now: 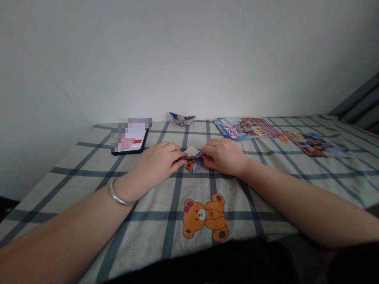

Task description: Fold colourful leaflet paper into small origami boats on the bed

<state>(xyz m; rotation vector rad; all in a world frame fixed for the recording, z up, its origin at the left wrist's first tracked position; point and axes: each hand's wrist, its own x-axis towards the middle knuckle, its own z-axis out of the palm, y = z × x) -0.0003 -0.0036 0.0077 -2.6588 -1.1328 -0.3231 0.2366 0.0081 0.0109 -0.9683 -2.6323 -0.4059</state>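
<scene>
A small folded piece of printed paper, white inside and colourful outside, lies on the checked bedsheet between my hands. My left hand pinches its left side with the fingers curled in. My right hand grips its right side in the same way. A silver bangle sits on my left wrist. A finished paper boat of the same printed paper stands farther back by the wall.
A dark phone lies at the back left. Two colourful printed leaflets, one behind my right hand and another farther right, lie flat on the sheet. An orange bear print marks the sheet near me. A white wall rises behind.
</scene>
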